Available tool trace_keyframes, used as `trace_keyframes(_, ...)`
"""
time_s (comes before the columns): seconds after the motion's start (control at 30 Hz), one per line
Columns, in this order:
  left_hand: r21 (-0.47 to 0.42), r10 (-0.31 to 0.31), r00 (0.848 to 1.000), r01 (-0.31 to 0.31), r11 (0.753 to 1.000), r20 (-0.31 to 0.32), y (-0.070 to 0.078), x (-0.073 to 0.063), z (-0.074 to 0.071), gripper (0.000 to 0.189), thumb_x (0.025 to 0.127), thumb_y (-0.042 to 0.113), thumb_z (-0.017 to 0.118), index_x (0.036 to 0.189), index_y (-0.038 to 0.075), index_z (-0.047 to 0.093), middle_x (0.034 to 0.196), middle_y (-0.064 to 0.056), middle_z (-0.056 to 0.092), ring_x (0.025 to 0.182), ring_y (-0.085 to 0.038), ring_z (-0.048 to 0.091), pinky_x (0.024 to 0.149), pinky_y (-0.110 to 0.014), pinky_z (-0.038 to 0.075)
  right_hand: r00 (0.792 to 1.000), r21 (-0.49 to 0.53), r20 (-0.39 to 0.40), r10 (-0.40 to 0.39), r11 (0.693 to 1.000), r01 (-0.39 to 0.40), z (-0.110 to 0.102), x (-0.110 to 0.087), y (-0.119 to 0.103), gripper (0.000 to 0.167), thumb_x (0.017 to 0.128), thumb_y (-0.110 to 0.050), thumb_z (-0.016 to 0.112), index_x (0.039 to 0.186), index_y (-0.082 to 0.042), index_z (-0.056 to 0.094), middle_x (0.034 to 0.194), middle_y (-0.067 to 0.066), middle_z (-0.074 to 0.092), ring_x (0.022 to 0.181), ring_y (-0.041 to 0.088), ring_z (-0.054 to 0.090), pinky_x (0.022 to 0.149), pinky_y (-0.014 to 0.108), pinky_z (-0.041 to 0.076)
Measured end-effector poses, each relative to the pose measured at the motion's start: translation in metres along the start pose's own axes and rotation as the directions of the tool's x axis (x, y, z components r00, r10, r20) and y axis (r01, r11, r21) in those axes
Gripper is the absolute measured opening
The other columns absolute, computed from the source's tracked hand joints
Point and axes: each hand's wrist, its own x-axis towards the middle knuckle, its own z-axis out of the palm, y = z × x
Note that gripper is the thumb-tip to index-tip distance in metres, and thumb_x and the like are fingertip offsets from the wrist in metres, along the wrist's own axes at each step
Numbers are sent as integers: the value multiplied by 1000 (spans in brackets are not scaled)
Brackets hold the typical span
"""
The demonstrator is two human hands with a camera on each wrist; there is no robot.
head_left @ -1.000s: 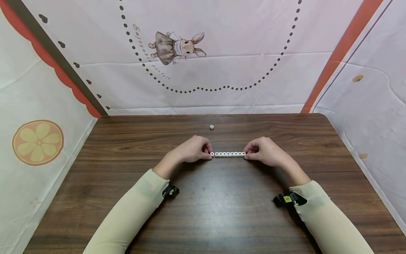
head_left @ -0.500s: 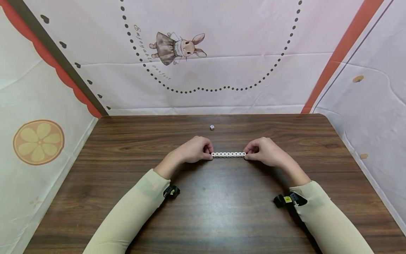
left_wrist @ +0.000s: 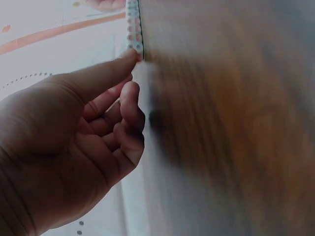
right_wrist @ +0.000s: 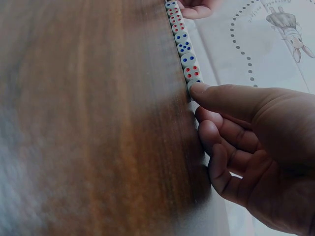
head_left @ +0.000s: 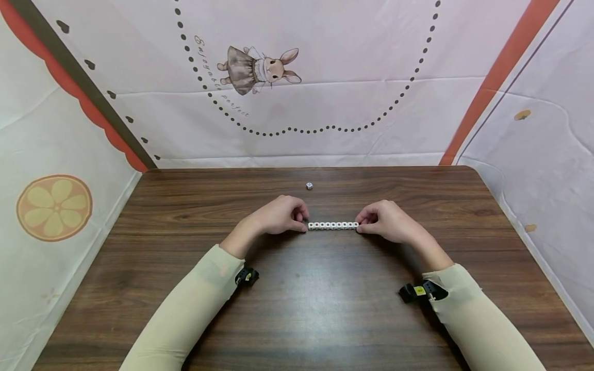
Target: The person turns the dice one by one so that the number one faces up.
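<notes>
Several small white dice [head_left: 333,225] form a straight row across the middle of the table, set side by side. Blue and red pips mark their sides in the right wrist view, where the row of dice [right_wrist: 184,47] runs away from the thumb. At the row's right end, my right hand [head_left: 390,221] pinches the last die between thumb and fingers. My left hand [head_left: 278,215] is just off the left end, a narrow gap from the nearest die, its fingers loosely bent with nothing held. In the left wrist view its thumb [left_wrist: 106,73] overlaps the row's near end.
A single die [head_left: 309,186] lies apart, behind the row near the table's back edge. The brown wooden table [head_left: 297,299] is bordered at the back and sides by a printed cloth [head_left: 348,62].
The leftmost die, slightly apart a second ago, was pushed against the row by my left hand. That hand has since let go and drawn back a little leftward. My right hand stays put.
</notes>
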Motion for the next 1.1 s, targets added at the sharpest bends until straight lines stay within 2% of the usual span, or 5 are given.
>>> trace_keyframes(0.33,-38,-30,996,27,999,-86,-15,10,-21,28,93,14,85,115,4,71,96,-2,66,88,-17,62,79,-33,53,1000,1,-7,5,1000,-5,-1,-1,1,6,93,-15,84,98,-14,80,83,-7,72,77,14,64,72,34,51)
trace_keyframes(0.57,-53,-54,987,47,998,-151,-28,28,-29,29,94,13,83,119,4,70,104,-6,67,90,-20,63,78,-35,54,1000,4,-4,11,1000,-11,-2,-1,2,7,94,-16,84,99,-13,80,84,-7,72,78,15,63,72,34,51)
trace_keyframes(0.73,-35,-56,981,50,998,-188,-34,43,-32,32,93,12,83,122,5,71,108,-9,68,94,-21,64,86,-36,52,1000,2,-2,3,1000,-3,-1,0,1,7,94,-16,84,99,-14,81,84,-7,72,78,14,64,73,35,52)
trace_keyframes(0.87,-16,-53,979,51,999,-195,-39,55,-32,34,93,10,83,124,6,70,109,-9,67,97,-21,65,90,-37,50,1000,-6,-5,-9,1000,9,0,1,0,7,93,-16,85,99,-13,81,84,-8,72,79,13,65,73,34,53)
trace_keyframes(1.1,0,-44,987,44,999,-155,-40,71,-31,39,93,8,82,130,4,69,114,-11,67,104,-24,64,96,-39,49,1000,0,-3,-1,1000,1,1,1,-1,7,93,-16,84,99,-13,81,84,-8,73,79,13,65,73,34,53)
